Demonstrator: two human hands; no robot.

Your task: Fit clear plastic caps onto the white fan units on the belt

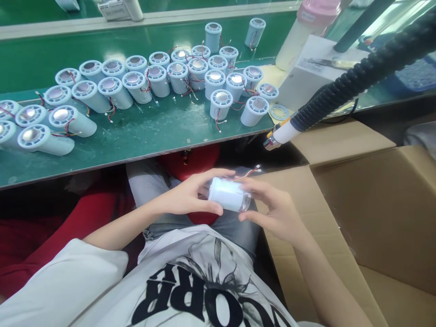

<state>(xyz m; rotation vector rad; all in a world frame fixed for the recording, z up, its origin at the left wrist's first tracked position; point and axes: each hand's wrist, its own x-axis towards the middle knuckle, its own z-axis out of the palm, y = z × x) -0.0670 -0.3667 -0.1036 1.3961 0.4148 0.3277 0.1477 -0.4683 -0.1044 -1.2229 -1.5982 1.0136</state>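
Over my lap, a pale blue cylinder lies on its side between both hands. Clear film covers it and juts past its right end, and thin red and white wires with small white plugs stick out above. My left hand is closed round the left end, thumb below and fingers above. At the right end, my right hand grips the film-covered part between thumb and fingers. Several similar cylinders stand on the green bench, with ribbed ring tops and shiny round centres; one nearby cylinder has its wires hanging down.
An open cardboard box is at my right. Above its flap hangs a black corrugated hose with a white nozzle. A pink-lidded bottle and a pale blue ring are at the bench's right end.
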